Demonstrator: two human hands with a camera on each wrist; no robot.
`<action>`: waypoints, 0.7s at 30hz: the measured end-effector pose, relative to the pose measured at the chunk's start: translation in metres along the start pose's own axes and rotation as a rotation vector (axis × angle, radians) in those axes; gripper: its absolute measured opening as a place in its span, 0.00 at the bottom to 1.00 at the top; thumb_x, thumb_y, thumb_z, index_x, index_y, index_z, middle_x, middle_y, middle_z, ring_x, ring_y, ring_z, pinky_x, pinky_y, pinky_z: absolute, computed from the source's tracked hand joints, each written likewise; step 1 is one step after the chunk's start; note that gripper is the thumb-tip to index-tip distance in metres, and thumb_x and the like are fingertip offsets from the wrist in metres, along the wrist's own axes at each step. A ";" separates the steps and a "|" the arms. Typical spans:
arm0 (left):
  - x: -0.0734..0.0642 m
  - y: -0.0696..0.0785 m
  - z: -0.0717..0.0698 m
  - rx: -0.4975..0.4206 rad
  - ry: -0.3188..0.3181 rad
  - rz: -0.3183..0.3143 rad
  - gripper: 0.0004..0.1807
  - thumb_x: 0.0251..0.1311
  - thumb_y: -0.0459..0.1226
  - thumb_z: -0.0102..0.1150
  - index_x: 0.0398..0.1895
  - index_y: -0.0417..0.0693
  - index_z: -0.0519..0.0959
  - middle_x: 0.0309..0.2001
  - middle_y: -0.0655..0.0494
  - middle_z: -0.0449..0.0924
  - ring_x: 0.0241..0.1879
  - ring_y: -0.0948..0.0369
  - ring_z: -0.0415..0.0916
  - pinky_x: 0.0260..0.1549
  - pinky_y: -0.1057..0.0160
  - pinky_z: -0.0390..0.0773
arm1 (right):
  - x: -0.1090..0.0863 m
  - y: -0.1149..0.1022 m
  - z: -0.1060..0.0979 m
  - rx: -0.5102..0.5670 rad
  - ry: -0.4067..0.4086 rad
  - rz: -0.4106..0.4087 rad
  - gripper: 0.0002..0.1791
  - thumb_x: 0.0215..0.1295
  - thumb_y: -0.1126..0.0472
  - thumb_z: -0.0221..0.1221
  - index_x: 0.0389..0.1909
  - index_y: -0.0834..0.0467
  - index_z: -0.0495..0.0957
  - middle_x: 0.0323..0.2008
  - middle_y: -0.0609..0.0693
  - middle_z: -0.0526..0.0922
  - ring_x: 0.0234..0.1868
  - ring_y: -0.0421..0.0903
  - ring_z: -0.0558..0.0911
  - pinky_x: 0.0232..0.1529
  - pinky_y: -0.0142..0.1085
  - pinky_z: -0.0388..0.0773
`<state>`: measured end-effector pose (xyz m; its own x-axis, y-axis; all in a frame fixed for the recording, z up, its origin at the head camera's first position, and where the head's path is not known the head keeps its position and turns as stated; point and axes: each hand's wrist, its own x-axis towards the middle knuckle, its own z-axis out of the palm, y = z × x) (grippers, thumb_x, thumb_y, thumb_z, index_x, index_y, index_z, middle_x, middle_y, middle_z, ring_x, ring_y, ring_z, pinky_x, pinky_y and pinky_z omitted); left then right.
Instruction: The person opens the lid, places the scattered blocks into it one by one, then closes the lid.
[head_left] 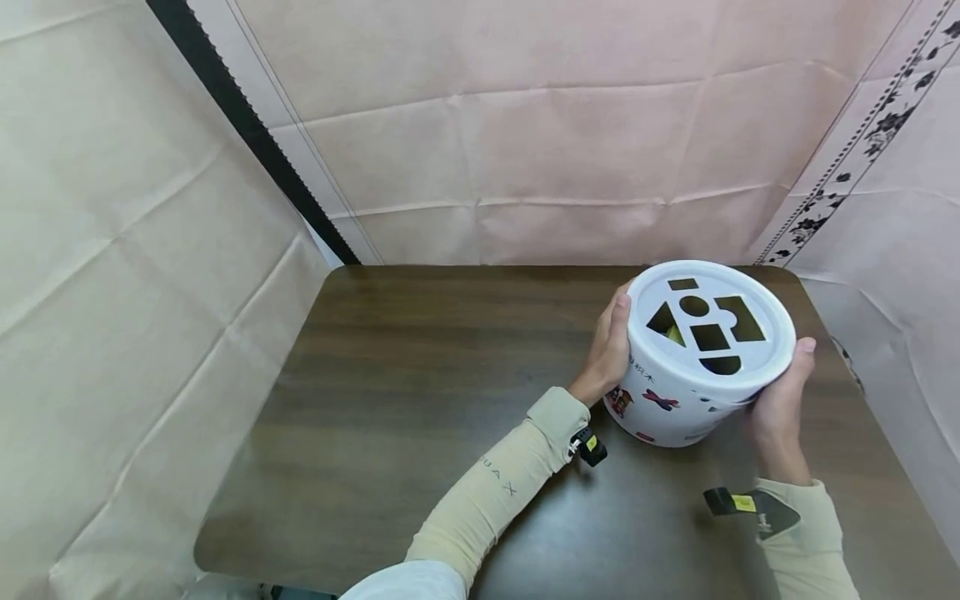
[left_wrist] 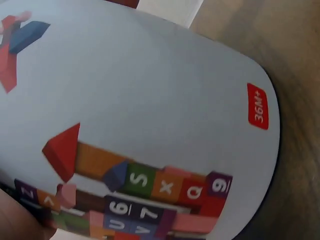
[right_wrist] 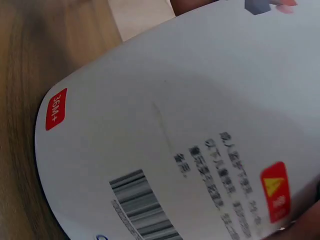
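A white shape-sorter bucket (head_left: 667, 408) with printed toy-block pictures is at the right of the table. Its white lid (head_left: 757, 360) has several cut-out holes, among them a triangle, a circle and a square. Through the triangular hole a yellow-green piece (head_left: 674, 334) shows; the rest of the inside is dark. My left hand (head_left: 609, 346) grips the bucket's left side, thumb up near the rim. On the opposite side my right hand (head_left: 782, 400) holds it, its fingers mostly hidden behind. The wrist views show the printed wall (left_wrist: 165, 90) and a barcode (right_wrist: 145, 205) close up.
The brown wooden table (head_left: 420, 375) extends to the left of the bucket. Pale creased cloth (head_left: 525, 150) hangs behind it and along both sides. Each wrist wears a small dark camera on a strap.
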<state>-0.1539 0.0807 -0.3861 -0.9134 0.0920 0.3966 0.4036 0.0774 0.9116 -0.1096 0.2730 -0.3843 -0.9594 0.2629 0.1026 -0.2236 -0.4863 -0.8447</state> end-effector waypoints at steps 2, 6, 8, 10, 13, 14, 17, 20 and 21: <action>-0.001 0.000 0.002 -0.020 0.012 -0.005 0.39 0.83 0.59 0.18 0.80 0.48 0.64 0.72 0.47 0.73 0.65 0.66 0.74 0.67 0.64 0.71 | -0.001 0.004 0.005 0.057 -0.014 -0.025 0.40 0.84 0.36 0.29 0.73 0.59 0.72 0.65 0.54 0.79 0.65 0.45 0.79 0.64 0.32 0.73; -0.001 0.001 0.003 -0.020 0.067 0.012 0.38 0.83 0.59 0.19 0.78 0.48 0.68 0.69 0.47 0.77 0.62 0.66 0.77 0.64 0.63 0.75 | -0.002 0.008 0.016 0.095 -0.003 -0.081 0.41 0.83 0.36 0.29 0.73 0.60 0.73 0.67 0.58 0.78 0.66 0.49 0.78 0.64 0.33 0.74; -0.002 0.001 0.003 -0.004 0.096 0.012 0.38 0.83 0.58 0.19 0.77 0.48 0.69 0.68 0.47 0.78 0.61 0.66 0.77 0.64 0.64 0.75 | -0.002 0.011 0.018 0.096 0.009 -0.087 0.41 0.82 0.35 0.29 0.73 0.59 0.74 0.67 0.59 0.78 0.66 0.50 0.78 0.63 0.33 0.75; -0.003 0.001 0.002 0.010 0.121 0.009 0.38 0.82 0.58 0.20 0.76 0.49 0.70 0.68 0.48 0.79 0.60 0.66 0.78 0.62 0.64 0.76 | -0.003 0.014 0.020 0.076 0.013 -0.090 0.41 0.82 0.35 0.29 0.73 0.59 0.74 0.67 0.59 0.78 0.66 0.50 0.77 0.62 0.33 0.75; -0.004 0.005 -0.001 0.025 0.130 0.012 0.38 0.82 0.58 0.20 0.77 0.48 0.70 0.68 0.48 0.79 0.60 0.65 0.79 0.61 0.64 0.77 | -0.006 0.013 0.022 0.065 0.012 -0.076 0.42 0.82 0.34 0.29 0.73 0.58 0.74 0.67 0.58 0.77 0.67 0.49 0.77 0.62 0.33 0.75; -0.005 0.007 -0.003 0.027 0.132 0.020 0.38 0.82 0.58 0.20 0.77 0.48 0.70 0.69 0.48 0.78 0.60 0.64 0.79 0.61 0.64 0.77 | -0.008 0.013 0.024 0.053 0.012 -0.074 0.42 0.82 0.34 0.28 0.73 0.57 0.74 0.67 0.58 0.78 0.67 0.49 0.78 0.62 0.33 0.76; -0.006 0.013 -0.012 0.030 0.140 0.034 0.38 0.82 0.57 0.21 0.77 0.48 0.70 0.68 0.47 0.79 0.60 0.61 0.81 0.60 0.63 0.78 | -0.010 0.012 0.032 0.036 -0.003 -0.083 0.41 0.82 0.34 0.29 0.72 0.58 0.74 0.66 0.58 0.78 0.66 0.49 0.78 0.62 0.33 0.75; -0.007 0.018 -0.026 0.000 0.153 0.048 0.36 0.82 0.53 0.21 0.78 0.46 0.69 0.68 0.45 0.78 0.61 0.55 0.81 0.62 0.61 0.78 | -0.009 0.016 0.044 0.035 -0.041 -0.089 0.42 0.82 0.33 0.30 0.72 0.59 0.74 0.64 0.59 0.79 0.64 0.49 0.79 0.62 0.34 0.75; -0.007 0.018 -0.031 -0.017 0.158 0.050 0.35 0.82 0.52 0.22 0.78 0.46 0.69 0.68 0.43 0.78 0.60 0.53 0.81 0.62 0.59 0.78 | -0.008 0.017 0.048 0.042 -0.055 -0.087 0.42 0.82 0.33 0.30 0.72 0.59 0.74 0.64 0.59 0.79 0.63 0.49 0.79 0.62 0.34 0.74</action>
<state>-0.1415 0.0509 -0.3692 -0.8895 -0.0620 0.4526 0.4494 0.0594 0.8914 -0.1138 0.2220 -0.3745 -0.9436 0.2605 0.2042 -0.3125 -0.4982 -0.8087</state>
